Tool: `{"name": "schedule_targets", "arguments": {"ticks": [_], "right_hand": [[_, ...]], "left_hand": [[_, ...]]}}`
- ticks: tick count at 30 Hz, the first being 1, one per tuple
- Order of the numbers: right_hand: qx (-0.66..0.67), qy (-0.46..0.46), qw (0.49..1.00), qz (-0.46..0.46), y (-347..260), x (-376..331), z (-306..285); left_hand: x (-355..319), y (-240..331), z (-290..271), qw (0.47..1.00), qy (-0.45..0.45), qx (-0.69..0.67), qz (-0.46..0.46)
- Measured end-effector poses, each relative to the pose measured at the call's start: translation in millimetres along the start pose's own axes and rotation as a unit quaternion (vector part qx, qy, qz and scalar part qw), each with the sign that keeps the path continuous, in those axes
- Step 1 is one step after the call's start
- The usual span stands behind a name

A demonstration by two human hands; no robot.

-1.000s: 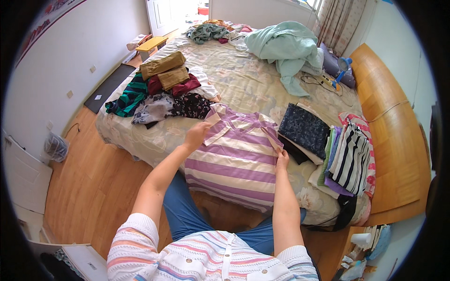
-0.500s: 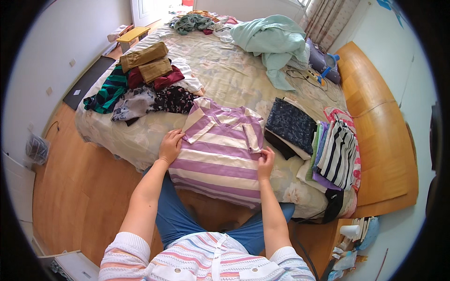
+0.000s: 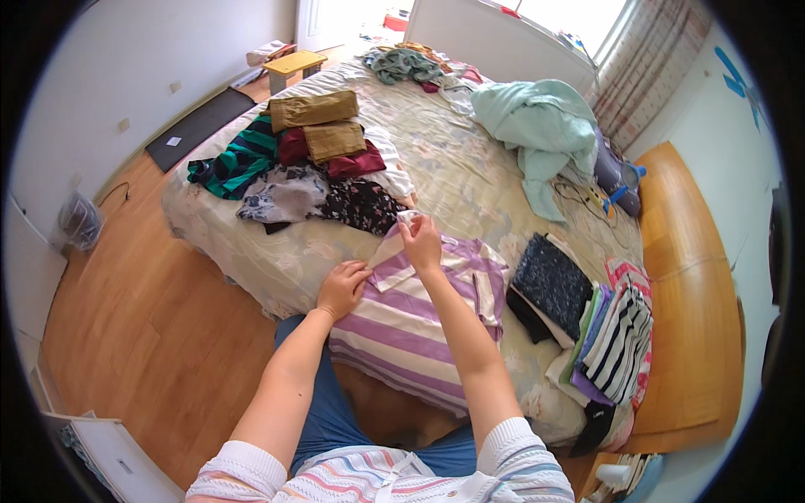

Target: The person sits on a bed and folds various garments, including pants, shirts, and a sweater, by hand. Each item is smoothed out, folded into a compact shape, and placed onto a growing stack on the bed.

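A purple and white striped shirt point(image 3: 419, 327) lies flat at the near edge of the bed point(image 3: 453, 176), its hem hanging over the side. My left hand point(image 3: 342, 287) presses on the shirt's left side near the sleeve. My right hand point(image 3: 421, 241) has crossed over to the left shoulder and pinches the end of the left sleeve, lifting it a little off the bed.
A pile of loose clothes point(image 3: 310, 159) lies left of the shirt. Right of it sit a dark folded garment point(image 3: 549, 285) and a stack of folded striped clothes point(image 3: 616, 344). A mint blanket point(image 3: 537, 126) lies further back. Wooden floor point(image 3: 142, 318) runs along the left.
My right hand left the shirt's right side and moved across to the left sleeve, taking hold of it. My left hand slid down a little along the left edge.
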State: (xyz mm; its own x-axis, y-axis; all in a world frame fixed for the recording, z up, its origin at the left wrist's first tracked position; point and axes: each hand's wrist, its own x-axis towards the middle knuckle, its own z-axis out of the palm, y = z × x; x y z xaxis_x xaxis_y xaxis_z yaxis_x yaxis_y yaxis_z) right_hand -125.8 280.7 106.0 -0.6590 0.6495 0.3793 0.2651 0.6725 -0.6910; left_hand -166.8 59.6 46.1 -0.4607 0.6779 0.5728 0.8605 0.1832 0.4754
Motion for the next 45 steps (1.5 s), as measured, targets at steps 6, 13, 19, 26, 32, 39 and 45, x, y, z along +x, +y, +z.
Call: {"name": "schedule_targets", "arguments": {"ticks": [6, 13, 19, 26, 32, 39, 45], "right_hand": [[-0.302, -0.19, 0.929, 0.1, 14, 56, 52], [0.359, -0.196, 0.882, 0.235, 61, 69, 61], [0.245, -0.059, 0.964, 0.082, 56, 9, -10], [-0.237, 0.084, 0.968, -0.004, 77, -232, -120], [-0.267, 0.208, 0.935, 0.103, 80, -371, -191], [0.3, 0.223, 0.831, 0.413, 140, -431, -180], [0.302, 0.046, 0.85, 0.43, 134, -414, -185]], "left_hand": [[-1, -7, 0, 1.0, 0.016, 0.002, 0.002], [-5, -7, 0, 1.0, 0.005, 0.015, -0.009], [-6, -8, 7, 0.999, -0.008, 0.005, -0.045], [-8, -7, 2, 0.998, 0.029, -0.017, -0.047], [-82, 26, 15, 0.949, 0.171, -0.188, -0.184], [-183, 47, 48, 0.791, 0.184, -0.431, -0.393], [-175, 45, 32, 0.794, -0.105, -0.345, -0.49]]}}
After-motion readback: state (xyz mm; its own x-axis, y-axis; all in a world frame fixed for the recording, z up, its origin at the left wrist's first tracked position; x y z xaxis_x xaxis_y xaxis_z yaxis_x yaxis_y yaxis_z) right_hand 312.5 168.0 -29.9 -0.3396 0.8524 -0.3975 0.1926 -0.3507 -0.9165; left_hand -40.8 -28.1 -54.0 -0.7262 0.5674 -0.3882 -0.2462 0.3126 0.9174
